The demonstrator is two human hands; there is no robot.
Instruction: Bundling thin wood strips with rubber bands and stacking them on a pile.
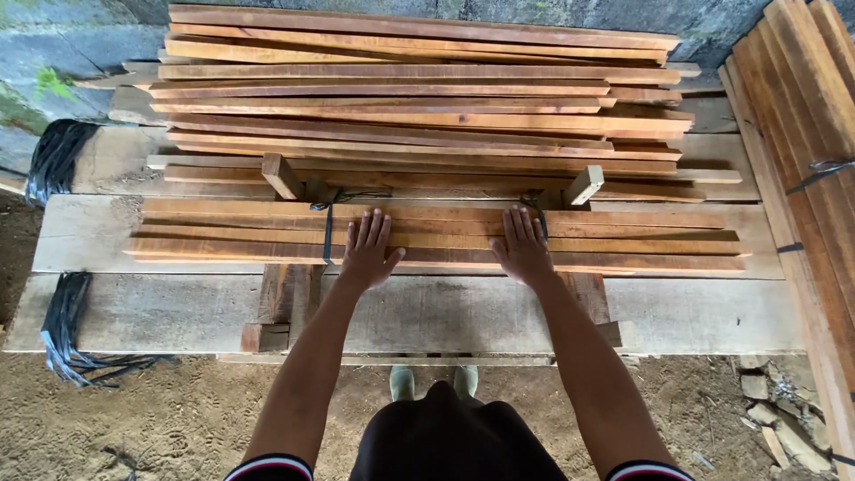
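Palms (368,252) (521,249) flat on slats (623,242)

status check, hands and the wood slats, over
Left hand and right hand flat, open on front slat bundle. Black strap beside left hand. Bigger slat stack behind.
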